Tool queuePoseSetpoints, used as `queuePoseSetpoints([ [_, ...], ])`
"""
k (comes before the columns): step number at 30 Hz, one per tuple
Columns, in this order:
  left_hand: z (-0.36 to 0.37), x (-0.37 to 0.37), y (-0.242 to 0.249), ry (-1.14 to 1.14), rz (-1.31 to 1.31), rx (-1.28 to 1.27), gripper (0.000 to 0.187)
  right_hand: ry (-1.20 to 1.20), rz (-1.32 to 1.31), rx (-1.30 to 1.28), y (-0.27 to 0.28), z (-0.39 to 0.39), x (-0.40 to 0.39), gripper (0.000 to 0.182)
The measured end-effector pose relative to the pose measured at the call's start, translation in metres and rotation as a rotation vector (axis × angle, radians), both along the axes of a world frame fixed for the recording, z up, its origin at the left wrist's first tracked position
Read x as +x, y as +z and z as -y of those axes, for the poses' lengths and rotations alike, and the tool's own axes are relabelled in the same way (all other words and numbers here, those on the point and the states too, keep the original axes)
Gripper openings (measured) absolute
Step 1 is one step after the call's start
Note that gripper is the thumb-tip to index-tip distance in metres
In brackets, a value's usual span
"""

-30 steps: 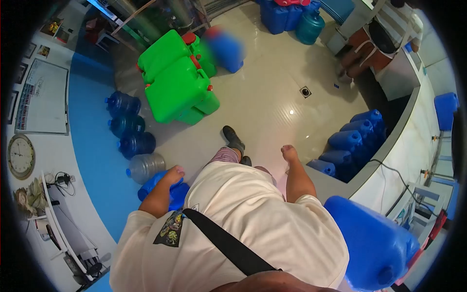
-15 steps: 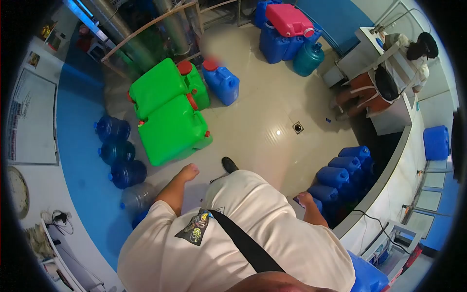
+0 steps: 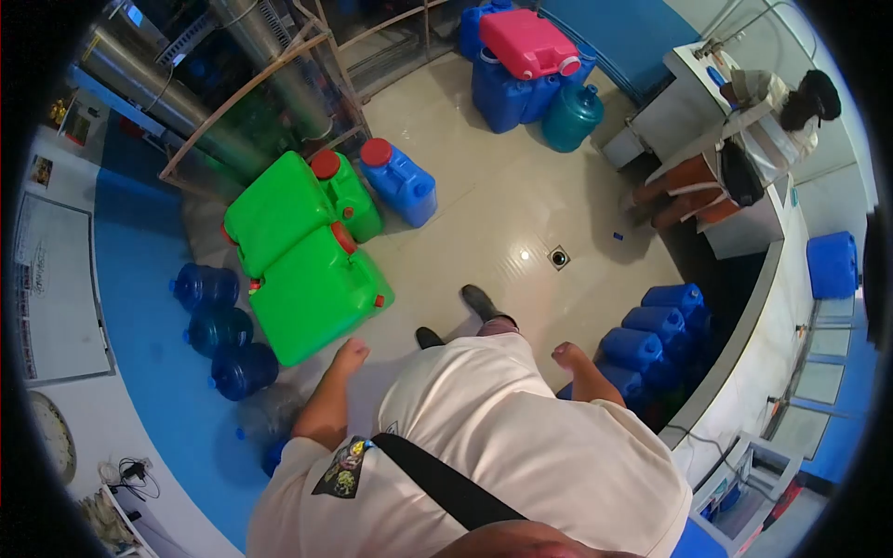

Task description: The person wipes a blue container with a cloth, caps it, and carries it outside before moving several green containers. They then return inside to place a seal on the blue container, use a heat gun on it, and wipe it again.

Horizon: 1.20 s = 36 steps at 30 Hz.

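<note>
My left hand (image 3: 351, 355) hangs in front of my body, loosely curled, with nothing visible in it. Nearest to it is a large green jerry can (image 3: 321, 296) with red caps, lying on the floor; hand and can look apart. A second large green jerry can (image 3: 279, 205) lies behind it, beside a smaller green jerry can (image 3: 352, 200) and a blue jerry can (image 3: 400, 181) with a red cap. My right hand (image 3: 569, 355), also curled and holding nothing that shows, is left of a row of blue jerry cans (image 3: 633, 349). Both hands' fingertips are mostly hidden.
Clear blue water bottles (image 3: 244, 372) line the left wall. At the back, a pink jerry can (image 3: 528, 44) rests on blue ones beside a teal bottle (image 3: 572, 119). Another person (image 3: 744, 149) bends at a counter. A drain (image 3: 558, 258) and a curved ledge (image 3: 735, 358) lie to the right.
My feet have stepped forward, and a second boot now shows. The green jerry cans sit lower and further left in view. My right hand has swung forward and inward.
</note>
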State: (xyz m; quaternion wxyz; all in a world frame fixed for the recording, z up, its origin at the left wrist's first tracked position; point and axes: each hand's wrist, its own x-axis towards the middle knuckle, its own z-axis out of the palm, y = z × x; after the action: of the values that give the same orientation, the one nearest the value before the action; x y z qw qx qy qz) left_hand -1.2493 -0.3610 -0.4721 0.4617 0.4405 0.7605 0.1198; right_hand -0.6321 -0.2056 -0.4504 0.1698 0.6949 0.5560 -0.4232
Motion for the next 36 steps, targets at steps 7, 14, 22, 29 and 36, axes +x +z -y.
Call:
queuePoseSetpoints([
  [7,0.043,0.042,0.083,0.260,0.004,-0.405,0.031,0.260,-0.058,0.082,-0.019,-0.166,-0.043,0.034],
  [14,0.048,0.084,0.091,0.476,-0.050,-0.204,0.039,0.643,-0.165,0.279,-0.032,-0.270,-0.094,0.030],
  [22,0.017,0.120,0.080,0.642,0.029,-0.072,0.039,0.906,-0.288,0.195,-0.030,-0.292,-0.102,0.034],
  [29,0.021,0.172,0.084,0.694,0.098,-0.121,0.037,1.150,-0.216,0.270,-0.166,-0.304,-0.049,0.021],
  [36,0.067,0.189,0.069,0.580,0.022,-0.158,0.035,0.872,-0.197,0.177,-0.066,-0.317,-0.071,0.035],
])
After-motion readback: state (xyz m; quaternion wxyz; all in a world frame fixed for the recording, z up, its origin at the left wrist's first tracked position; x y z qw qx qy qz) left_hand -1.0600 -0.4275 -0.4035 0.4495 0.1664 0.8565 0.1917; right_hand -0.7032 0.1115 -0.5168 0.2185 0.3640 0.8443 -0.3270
